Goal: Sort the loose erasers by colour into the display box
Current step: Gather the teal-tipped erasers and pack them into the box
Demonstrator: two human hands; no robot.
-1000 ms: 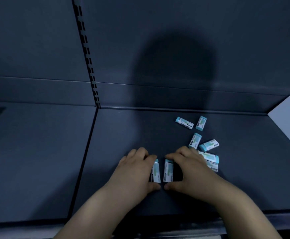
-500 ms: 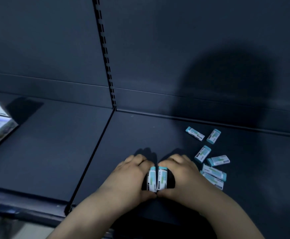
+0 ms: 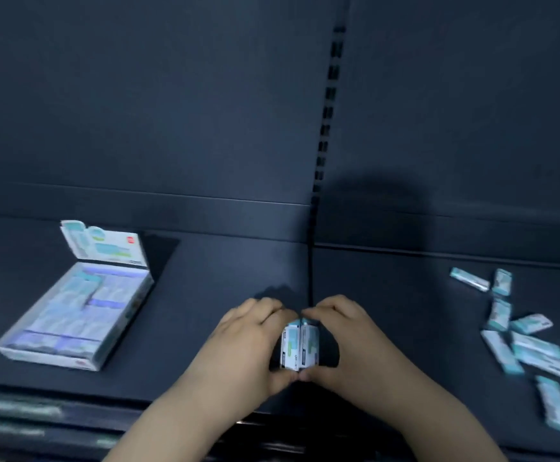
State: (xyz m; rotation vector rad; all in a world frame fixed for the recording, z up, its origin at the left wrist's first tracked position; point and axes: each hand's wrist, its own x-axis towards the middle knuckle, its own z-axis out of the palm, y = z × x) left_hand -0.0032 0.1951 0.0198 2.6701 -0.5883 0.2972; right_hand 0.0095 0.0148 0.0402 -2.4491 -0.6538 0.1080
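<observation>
Dark shelf (image 3: 205, 328), matte, dim light, with a slotted upright (image 3: 325, 128) on the back wall and a seam (image 3: 310, 278) running from it toward the front edge. Picture smeared by motion; small print unreadable.

- Left hand (image 3: 238, 348) and right hand (image 3: 348, 341) meet near the front edge, right at the seam. Fingers of both are curled over the far ends of two teal-ended erasers (image 3: 300, 346), with the thumbs closing in at the near ends. The pair is pressed side by side and clamped between the hands. Cannot tell whether it rests on the shelf or is lifted.
- Display box (image 3: 72, 358) sits toward the left end of the shelf, well apart from the hands, lid flap (image 3: 102, 243) standing up at its back. Rows inside look pale teal and lilac; blur hides which slots are free.
- Loose erasers (image 3: 525, 331) lie scattered toward the right end, seven or so, some overlapping.

Judgement on the step: carry the pair leftward to the box as one block. Hold the squeeze even from both sides so neither eraser slips or twists out, and keep the long sides aligned so they drop into a row together. Look for the teal row before lowering, because the lilac one sits beside it.

Obstacles: nothing lies on the shelf between hands and box. The near wall of the box must be cleared from above. The raised flap limits any approach from behind.
</observation>
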